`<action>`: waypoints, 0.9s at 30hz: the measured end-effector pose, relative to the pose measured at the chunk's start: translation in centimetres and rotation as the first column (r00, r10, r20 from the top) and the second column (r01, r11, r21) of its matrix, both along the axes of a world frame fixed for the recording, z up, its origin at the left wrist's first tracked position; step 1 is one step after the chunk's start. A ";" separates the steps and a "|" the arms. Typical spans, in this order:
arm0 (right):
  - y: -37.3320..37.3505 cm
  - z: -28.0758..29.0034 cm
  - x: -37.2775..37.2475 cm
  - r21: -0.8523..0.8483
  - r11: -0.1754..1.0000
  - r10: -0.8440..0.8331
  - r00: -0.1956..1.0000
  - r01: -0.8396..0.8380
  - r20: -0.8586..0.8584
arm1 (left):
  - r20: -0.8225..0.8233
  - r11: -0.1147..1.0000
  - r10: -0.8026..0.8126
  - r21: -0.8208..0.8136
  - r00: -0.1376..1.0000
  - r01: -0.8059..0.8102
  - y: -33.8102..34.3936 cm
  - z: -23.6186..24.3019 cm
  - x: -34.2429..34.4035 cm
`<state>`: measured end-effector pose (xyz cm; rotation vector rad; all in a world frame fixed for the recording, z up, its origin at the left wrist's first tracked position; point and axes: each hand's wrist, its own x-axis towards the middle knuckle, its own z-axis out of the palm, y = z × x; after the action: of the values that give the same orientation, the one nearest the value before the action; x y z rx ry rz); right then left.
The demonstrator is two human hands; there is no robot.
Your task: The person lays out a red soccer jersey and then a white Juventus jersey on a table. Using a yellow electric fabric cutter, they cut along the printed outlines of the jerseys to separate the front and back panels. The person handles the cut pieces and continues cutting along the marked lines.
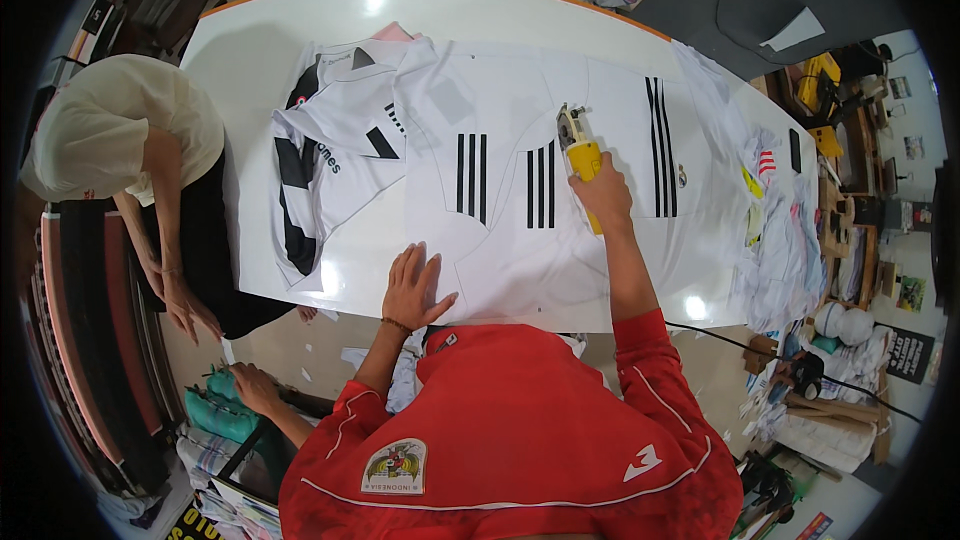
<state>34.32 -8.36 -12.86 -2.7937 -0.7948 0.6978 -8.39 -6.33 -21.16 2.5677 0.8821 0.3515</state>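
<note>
White fabric (500, 250) with printed pattern outlines and groups of black stripes lies spread over the table. My right hand (605, 192) is wrapped around a yellow handheld electric fabric cutter (583, 158). Its metal head points away from me and rests on the fabric, between two striped pieces. Exactly where the blade meets the cloth is too small to make out. Near the front edge, my left hand (413, 286) lies flat on the fabric with its fingers spread and nothing in it.
White-and-black jerseys (335, 155) lie on the table's left part. White fabric pieces (780, 240) hang in a heap over its right end, near a dark phone-like object (795, 150). A black cord (740, 343) runs off rightward. A co-worker (140, 140) bends at the left.
</note>
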 end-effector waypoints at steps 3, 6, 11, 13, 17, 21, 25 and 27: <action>1.3 -0.1 0.6 0.013 1.000 0.009 1.000 -0.009 0.000 | 0.002 1.000 0.004 0.007 1.000 -0.004 0.0 0.1 0.0; 2.4 -0.6 1.6 0.022 0.999 0.025 1.000 -0.026 0.014 | -0.003 1.000 0.002 0.001 1.000 -0.002 0.1 0.2 0.0; 4.4 -0.8 2.8 0.027 0.999 0.040 0.998 -0.041 0.051 | -0.024 0.999 0.005 -0.041 1.000 -0.006 0.2 0.3 0.0; 4.9 -0.8 3.3 0.017 0.999 0.041 0.998 -0.042 0.057 | -0.026 0.999 0.006 -0.048 1.000 -0.007 0.2 0.3 0.0; 5.9 -0.3 3.9 -0.001 0.998 0.055 0.998 -0.055 0.029 | -0.016 1.000 0.006 -0.030 1.000 -0.007 0.2 0.1 0.1; 7.0 -0.3 4.3 -0.002 0.997 0.074 0.996 -0.074 0.048 | -0.031 1.000 0.009 -0.025 0.999 -0.010 0.1 0.1 0.1; 8.6 -0.4 5.1 0.019 0.995 0.092 0.994 -0.093 0.053 | -0.017 0.999 0.015 -0.029 1.000 -0.016 0.3 0.5 0.2; 9.5 -0.2 5.3 0.017 0.995 0.097 0.994 -0.098 0.046 | -0.013 0.999 0.018 -0.029 1.000 -0.019 0.4 0.6 0.3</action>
<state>39.63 1.18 -13.02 -2.7786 -0.9470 0.6400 -8.10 -5.97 -20.54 2.5392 0.9092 0.3263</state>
